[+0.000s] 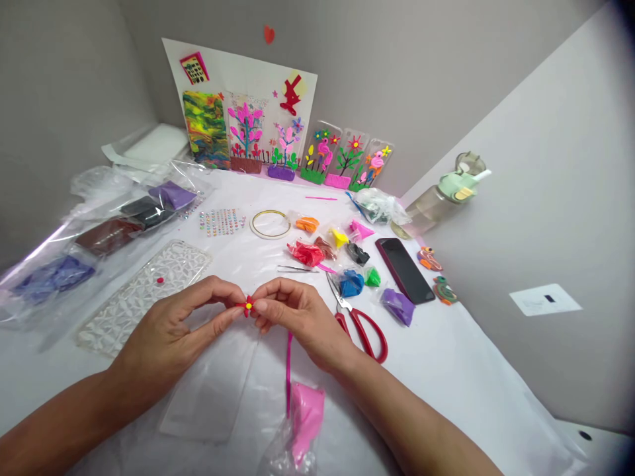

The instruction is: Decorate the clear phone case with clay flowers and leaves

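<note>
Between the fingertips of both hands is a small red clay flower (249, 306) with a yellow centre. My left hand (191, 324) pinches it from the left with thumb and forefinger. From the other side my right hand (292, 311) grips it the same way, its other fingers curled. Beneath the hands lies a clear phone case (211, 396). Left of them a patterned clear mat (149, 304) carries a small red bit of clay (160, 280). A pink modelling stick (288, 373) and a bag of pink clay (306, 416) lie below my right hand.
Red-handled scissors (364, 334), a phone (405, 270) and several bagged clay lumps such as the blue clay (352, 283) lie to the right. Tape (270, 225) rests farther back. Decorated phone cases (320, 155) lean on the wall; a bottle (439, 198) stands far right.
</note>
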`<state>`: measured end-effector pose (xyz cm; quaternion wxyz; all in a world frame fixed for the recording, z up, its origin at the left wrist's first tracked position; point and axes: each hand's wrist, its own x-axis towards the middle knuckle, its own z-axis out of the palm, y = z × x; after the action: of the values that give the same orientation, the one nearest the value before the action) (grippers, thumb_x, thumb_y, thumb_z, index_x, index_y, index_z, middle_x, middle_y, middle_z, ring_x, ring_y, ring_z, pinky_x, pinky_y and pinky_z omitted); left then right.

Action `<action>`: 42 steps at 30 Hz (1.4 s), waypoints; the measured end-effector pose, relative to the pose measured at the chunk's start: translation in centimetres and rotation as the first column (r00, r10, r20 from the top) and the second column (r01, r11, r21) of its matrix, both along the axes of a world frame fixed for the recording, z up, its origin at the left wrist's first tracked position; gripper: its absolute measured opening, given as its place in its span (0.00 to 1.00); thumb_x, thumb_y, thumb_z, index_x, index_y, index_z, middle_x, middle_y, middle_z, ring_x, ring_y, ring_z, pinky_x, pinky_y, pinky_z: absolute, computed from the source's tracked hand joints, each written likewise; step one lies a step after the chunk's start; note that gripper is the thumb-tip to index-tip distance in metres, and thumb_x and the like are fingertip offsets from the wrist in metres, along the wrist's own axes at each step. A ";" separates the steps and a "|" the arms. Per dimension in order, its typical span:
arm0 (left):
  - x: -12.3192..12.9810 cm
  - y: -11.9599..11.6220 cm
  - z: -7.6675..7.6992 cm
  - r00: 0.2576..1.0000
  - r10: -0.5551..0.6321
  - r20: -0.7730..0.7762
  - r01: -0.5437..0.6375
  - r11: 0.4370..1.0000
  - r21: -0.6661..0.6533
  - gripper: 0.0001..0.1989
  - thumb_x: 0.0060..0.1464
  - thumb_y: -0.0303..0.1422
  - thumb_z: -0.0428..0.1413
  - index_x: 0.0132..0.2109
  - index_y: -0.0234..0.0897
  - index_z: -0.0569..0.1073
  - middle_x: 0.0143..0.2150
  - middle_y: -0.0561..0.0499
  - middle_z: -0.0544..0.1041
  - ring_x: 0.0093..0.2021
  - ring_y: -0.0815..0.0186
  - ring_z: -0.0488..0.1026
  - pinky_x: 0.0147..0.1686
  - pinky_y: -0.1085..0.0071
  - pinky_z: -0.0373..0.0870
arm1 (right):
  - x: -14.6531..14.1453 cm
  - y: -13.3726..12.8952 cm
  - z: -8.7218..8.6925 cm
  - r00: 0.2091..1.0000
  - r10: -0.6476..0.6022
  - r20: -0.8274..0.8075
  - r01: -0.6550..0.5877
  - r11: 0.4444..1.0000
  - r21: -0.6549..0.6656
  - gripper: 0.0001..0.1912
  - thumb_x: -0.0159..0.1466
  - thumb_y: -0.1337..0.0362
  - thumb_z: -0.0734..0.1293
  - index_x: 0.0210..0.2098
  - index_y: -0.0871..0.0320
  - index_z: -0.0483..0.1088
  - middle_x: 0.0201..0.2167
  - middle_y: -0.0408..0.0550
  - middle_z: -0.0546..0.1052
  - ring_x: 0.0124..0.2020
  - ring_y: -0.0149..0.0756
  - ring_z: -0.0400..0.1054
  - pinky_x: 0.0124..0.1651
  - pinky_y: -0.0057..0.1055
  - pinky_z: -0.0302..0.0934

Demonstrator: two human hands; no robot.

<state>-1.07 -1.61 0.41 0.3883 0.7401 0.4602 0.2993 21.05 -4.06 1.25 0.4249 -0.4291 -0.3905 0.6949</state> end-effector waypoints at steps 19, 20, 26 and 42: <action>0.5 -0.4 -0.9 0.988 0.083 0.133 -0.059 0.982 -0.178 0.17 0.60 0.52 0.65 0.47 0.47 0.78 0.44 0.50 0.85 0.48 0.53 0.87 0.50 0.62 0.87 | -0.2 0.0 0.2 0.999 -0.052 0.013 0.052 0.999 0.017 0.23 0.56 0.45 0.86 0.33 0.57 0.81 0.27 0.41 0.80 0.30 0.31 0.70 0.39 0.31 0.67; 0.5 -0.4 -0.9 0.986 0.088 0.143 -0.061 0.981 -0.181 0.17 0.60 0.52 0.66 0.47 0.47 0.77 0.44 0.50 0.85 0.48 0.54 0.87 0.50 0.63 0.87 | -0.2 0.0 0.2 0.999 -0.052 0.008 0.052 0.999 0.016 0.23 0.56 0.45 0.86 0.34 0.57 0.81 0.27 0.41 0.80 0.30 0.31 0.71 0.39 0.31 0.68; 0.6 -0.4 -0.9 0.978 0.102 0.182 -0.056 0.968 -0.244 0.19 0.59 0.51 0.68 0.47 0.47 0.74 0.42 0.51 0.86 0.47 0.54 0.87 0.47 0.64 0.87 | -0.1 0.0 0.1 0.997 -0.054 -0.048 0.054 0.999 0.004 0.22 0.51 0.55 0.89 0.36 0.57 0.81 0.29 0.41 0.81 0.30 0.31 0.72 0.37 0.30 0.68; 0.2 0.0 0.0 0.996 0.027 0.081 -0.016 0.991 -0.130 0.12 0.62 0.51 0.63 0.39 0.51 0.84 0.38 0.54 0.87 0.41 0.57 0.85 0.47 0.67 0.84 | 0.0 0.1 -0.1 0.996 -0.063 -0.060 0.064 0.998 0.010 0.23 0.52 0.57 0.89 0.40 0.55 0.79 0.29 0.39 0.81 0.30 0.31 0.74 0.38 0.30 0.70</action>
<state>-0.85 -1.57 0.46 0.4511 0.6953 0.4701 0.3035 21.09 -3.93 1.18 0.4610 -0.4177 -0.3680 0.6911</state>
